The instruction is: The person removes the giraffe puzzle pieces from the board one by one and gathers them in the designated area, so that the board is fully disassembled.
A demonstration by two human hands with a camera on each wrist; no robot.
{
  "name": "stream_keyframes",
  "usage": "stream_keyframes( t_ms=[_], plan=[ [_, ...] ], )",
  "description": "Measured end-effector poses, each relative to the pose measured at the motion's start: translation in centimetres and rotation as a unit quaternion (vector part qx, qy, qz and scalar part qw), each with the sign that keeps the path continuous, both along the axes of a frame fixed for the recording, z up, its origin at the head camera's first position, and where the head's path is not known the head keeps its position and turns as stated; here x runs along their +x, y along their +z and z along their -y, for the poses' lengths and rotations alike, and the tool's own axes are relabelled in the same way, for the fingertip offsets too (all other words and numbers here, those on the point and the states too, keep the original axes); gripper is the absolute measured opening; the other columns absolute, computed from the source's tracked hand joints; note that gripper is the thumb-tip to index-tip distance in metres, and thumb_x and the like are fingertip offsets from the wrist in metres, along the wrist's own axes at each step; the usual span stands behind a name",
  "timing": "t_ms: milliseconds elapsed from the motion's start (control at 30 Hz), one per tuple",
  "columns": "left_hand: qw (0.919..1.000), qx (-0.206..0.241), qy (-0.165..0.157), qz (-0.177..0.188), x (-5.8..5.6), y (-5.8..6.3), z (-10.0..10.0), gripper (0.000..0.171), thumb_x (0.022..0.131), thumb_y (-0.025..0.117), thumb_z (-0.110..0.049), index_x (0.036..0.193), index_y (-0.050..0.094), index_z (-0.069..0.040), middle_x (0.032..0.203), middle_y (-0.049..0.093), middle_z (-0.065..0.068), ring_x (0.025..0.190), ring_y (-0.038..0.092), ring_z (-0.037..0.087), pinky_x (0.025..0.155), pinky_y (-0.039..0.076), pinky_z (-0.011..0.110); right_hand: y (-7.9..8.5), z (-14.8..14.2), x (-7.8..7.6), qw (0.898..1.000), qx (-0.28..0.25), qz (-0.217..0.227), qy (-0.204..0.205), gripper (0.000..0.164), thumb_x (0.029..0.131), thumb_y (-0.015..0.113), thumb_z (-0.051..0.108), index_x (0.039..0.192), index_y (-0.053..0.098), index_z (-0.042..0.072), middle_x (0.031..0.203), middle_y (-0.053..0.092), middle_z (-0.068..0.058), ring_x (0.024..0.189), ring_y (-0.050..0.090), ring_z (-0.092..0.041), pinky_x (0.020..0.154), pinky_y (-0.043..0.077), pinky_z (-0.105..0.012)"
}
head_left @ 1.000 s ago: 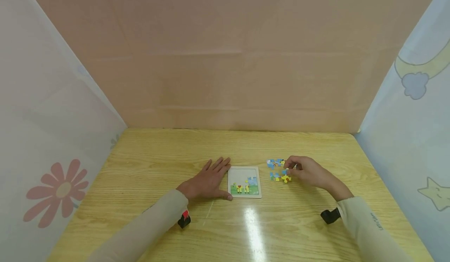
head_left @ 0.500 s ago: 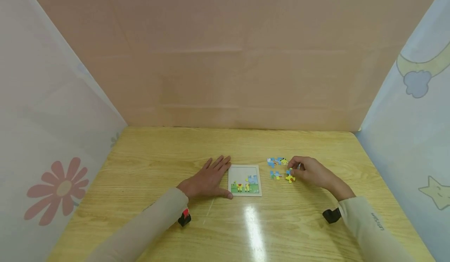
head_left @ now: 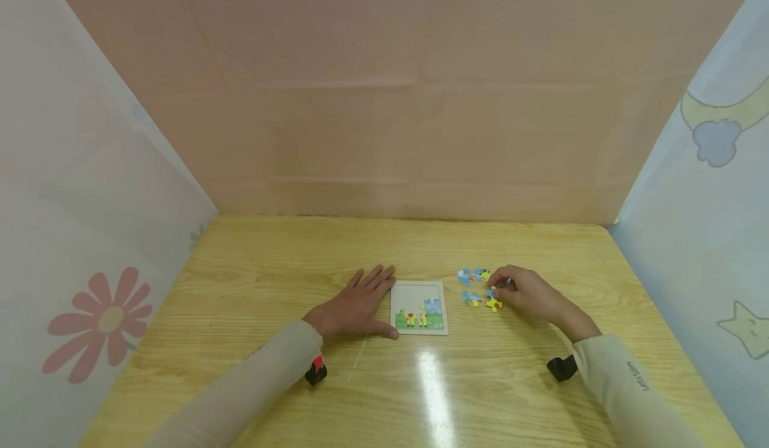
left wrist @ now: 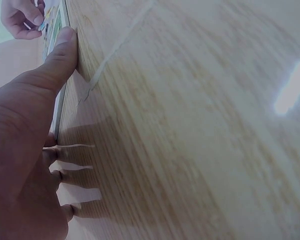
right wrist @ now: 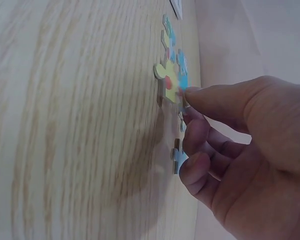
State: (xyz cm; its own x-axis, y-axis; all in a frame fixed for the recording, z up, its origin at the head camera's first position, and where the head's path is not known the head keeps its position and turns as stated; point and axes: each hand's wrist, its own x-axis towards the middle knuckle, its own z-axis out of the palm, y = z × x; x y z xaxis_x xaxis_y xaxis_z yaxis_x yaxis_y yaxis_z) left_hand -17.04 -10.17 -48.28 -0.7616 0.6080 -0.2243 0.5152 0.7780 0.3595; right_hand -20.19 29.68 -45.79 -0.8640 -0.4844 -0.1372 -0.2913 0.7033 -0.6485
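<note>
The left hand (head_left: 354, 311) lies flat, fingers spread, thumb against the puzzle board's (head_left: 408, 296) near-left corner. Across, the right hand (head_left: 529, 294) bends in, thumb and forefinger pinching the yellow piece (head_left: 494, 304), which juts nearer than the fingertips! Blue pieces (head_left: 471, 298) lie just left; another cluster (head_left: 472, 275) sits farther up the table (head_left: 270, 254).

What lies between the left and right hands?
In the head view, the puzzle tray and loose puzzle pieces lie on the wooden table between the left hand and right hand.
</note>
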Motion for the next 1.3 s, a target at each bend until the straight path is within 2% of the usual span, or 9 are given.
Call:
stream_keyframes(
  t_ms=[200,467,667,833,933,1133,1300],
  plan=[
    [1.0000,0.003,0.002,0.000,0.0,-0.1,0.0,0.115,0.092,0.066,-0.076,0.172,0.018,-0.009,0.183,0.004,0.005,0.171,0.002,0.028,0.137,0.006,0.059,0.1,0.1,0.0,1.000,0.007,-0.013,-0.003,0.018,0.106,0.064,0.011,0.121,0.070,0.004,0.114,0.070,-0.010,0.082,0.057,-0.010,0.072,0.052,-0.025],
    [1.0000,-0.004,0.003,-0.006,0.0,-0.2,0.0,0.116,0.091,0.065,-0.078,0.172,0.018,-0.009,0.183,0.004,0.004,0.171,0.002,0.028,0.137,0.007,0.060,0.0,0.5,0.1,1.000,0.001,-0.017,-0.001,0.018,0.106,0.065,0.012,0.121,0.070,0.004,0.113,0.071,-0.010,0.073,0.051,-0.008,0.066,0.049,-0.024],
    [0.9999,-0.006,0.005,-0.007,-0.1,-0.3,-0.2,0.116,0.090,0.066,-0.078,0.172,0.020,-0.009,0.183,0.006,0.005,0.171,0.004,0.029,0.137,0.009,0.060,0.6,2.1,0.3,1.000,-0.011,-0.019,0.010,0.019,0.106,0.064,0.010,0.123,0.069,0.002,0.110,0.069,-0.011,0.066,0.049,-0.007,0.058,0.047,-0.024],
    [1.0000,-0.004,0.007,-0.005,-0.1,-0.2,-0.2,0.116,0.090,0.067,-0.077,0.172,0.020,-0.009,0.183,0.006,0.004,0.171,0.004,0.029,0.137,0.009,0.060,1.2,4.2,0.5,0.999,-0.022,-0.005,0.025,0.020,0.106,0.064,0.010,0.123,0.068,0.000,0.109,0.067,-0.011,0.066,0.050,-0.009,0.058,0.049,-0.024],
    [1.0000,-0.001,0.007,-0.004,0.0,-0.1,-0.2,0.116,0.090,0.067,-0.077,0.172,0.020,-0.009,0.183,0.006,0.004,0.171,0.004,0.029,0.137,0.008,0.060,1.3,5.6,0.5,0.999,-0.020,-0.007,0.038,0.020,0.105,0.066,0.010,0.122,0.069,0.000,0.107,0.068,-0.009,0.069,0.052,-0.010,0.061,0.049,-0.023],
    [0.9999,0.005,0.010,0.000,0.0,-0.1,-0.2,0.115,0.090,0.069,-0.075,0.171,0.021,-0.009,0.183,0.007,0.005,0.171,0.005,0.030,0.137,0.008,0.061,0.7,7.9,0.5,0.997,0.021,-0.042,0.068,0.018,0.103,0.069,0.010,0.119,0.074,0.005,0.105,0.070,-0.001,0.084,0.059,-0.007,0.074,0.051,-0.023],
    [0.9999,0.005,0.013,0.003,0.0,0.0,-0.2,0.115,0.090,0.069,-0.075,0.172,0.021,-0.010,0.183,0.007,0.004,0.171,0.005,0.029,0.137,0.008,0.060,0.0,9.2,0.7,0.995,0.052,-0.038,0.077,0.018,0.100,0.071,0.013,0.118,0.075,0.008,0.105,0.070,0.003,0.087,0.060,-0.008,0.079,0.053,-0.025]
  ],
)
